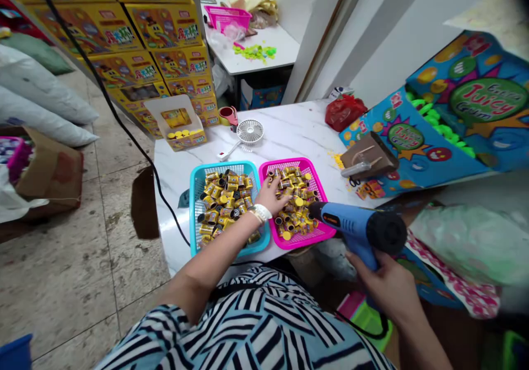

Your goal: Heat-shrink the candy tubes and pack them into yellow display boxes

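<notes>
Blue heat gun [357,228] is gripped in the right hand [386,287], fingers wrapped closed round its handle, nozzle toward a pink plastic basket [285,163] of small yellow-and-black canisters [295,210] on the white marble counter [281,133]. Left hand [273,196] rests on the canisters, fingers spread apart, clamping nothing. Adjacent teal plastic basket [194,204] also holds a full heap; neither basket is emptied.

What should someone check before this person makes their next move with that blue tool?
1. Right hand firmly around the blue heat gun: ok.
2. Nozzle pointed at the pink basket: ok.
3. Left hand away from the nozzle: not ok, it rests on small yellow canisters close by.
4. Heat gun switched on: cannot tell.
5. Teal basket sitting on the marble table: ok.
</notes>
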A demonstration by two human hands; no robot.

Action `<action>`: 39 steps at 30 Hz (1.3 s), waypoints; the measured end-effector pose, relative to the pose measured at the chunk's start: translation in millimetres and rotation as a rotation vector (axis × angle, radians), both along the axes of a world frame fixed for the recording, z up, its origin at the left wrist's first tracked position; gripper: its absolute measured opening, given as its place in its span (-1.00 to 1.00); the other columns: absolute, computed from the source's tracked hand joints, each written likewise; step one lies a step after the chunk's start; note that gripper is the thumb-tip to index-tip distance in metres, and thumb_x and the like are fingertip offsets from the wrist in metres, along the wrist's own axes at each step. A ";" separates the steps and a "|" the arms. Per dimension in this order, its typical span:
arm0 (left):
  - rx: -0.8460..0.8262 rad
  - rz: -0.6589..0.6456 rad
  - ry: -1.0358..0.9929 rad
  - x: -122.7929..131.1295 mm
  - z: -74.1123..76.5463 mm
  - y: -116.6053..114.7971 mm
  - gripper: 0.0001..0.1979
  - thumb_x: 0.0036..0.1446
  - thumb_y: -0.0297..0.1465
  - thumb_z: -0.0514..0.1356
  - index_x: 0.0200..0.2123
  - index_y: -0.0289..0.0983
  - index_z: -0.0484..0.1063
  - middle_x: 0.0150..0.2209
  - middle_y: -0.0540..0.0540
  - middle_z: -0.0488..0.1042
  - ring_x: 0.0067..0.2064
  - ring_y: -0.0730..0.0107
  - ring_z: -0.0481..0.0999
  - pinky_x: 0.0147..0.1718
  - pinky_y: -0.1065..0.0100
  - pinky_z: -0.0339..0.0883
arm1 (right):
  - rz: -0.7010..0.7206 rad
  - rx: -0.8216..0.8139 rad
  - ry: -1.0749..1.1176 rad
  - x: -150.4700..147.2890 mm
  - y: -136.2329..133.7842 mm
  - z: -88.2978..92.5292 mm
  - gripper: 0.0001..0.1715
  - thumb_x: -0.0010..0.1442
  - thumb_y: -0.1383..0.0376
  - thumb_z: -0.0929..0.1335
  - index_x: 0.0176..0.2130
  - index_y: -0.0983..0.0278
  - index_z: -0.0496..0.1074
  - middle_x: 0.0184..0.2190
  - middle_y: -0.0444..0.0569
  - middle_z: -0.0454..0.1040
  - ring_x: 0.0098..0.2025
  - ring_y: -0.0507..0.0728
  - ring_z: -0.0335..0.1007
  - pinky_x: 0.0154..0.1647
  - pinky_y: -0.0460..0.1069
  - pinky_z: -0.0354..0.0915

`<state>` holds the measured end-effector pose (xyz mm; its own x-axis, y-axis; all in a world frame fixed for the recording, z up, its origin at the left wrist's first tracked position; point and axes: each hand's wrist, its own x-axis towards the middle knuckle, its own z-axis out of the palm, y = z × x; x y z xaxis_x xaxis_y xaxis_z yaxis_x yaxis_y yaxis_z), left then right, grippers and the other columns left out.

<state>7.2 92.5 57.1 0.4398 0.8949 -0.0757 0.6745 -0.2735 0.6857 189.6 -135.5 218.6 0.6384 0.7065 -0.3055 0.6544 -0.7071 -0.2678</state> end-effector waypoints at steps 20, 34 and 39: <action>0.105 0.149 0.414 -166.6 -30.2 -91.3 -0.50 0.22 -0.16 0.09 0.19 -0.18 0.34 0.18 -0.30 0.26 0.15 -0.04 0.29 0.10 0.02 0.28 | 0.383 -0.029 -0.207 -5.5 96.2 -23.3 -0.38 0.19 -0.07 0.25 -0.06 0.36 0.49 -0.46 0.11 0.54 -0.34 0.26 0.48 -0.32 0.01 0.22; 0.075 0.140 0.399 -156.8 -27.4 -84.6 -0.54 0.17 -0.15 0.13 0.07 -0.23 0.41 0.09 -0.28 0.24 0.11 0.01 0.30 0.12 0.07 0.28 | 0.310 -0.173 -0.164 23.9 39.8 -16.3 -0.45 0.14 -0.08 0.28 -0.18 0.30 0.50 -0.48 0.10 0.54 -0.39 0.26 0.49 -0.37 0.00 0.20; -0.082 0.165 0.486 -146.0 -27.0 -69.3 -0.45 0.21 -0.12 0.09 0.20 -0.25 0.29 -0.08 -0.26 0.34 -0.04 0.06 0.41 0.02 0.10 0.32 | 0.249 -0.188 0.032 31.1 27.5 -16.0 -0.44 0.09 -0.14 0.27 -0.23 0.24 0.49 -0.64 -0.06 0.45 -0.50 0.21 0.45 -0.43 -0.01 0.21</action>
<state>-138.8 23.2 30.0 0.1899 0.9320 -0.3087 0.9501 -0.0952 0.2969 220.6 -108.0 202.6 0.4411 0.7690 -0.4627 0.8068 -0.5656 -0.1708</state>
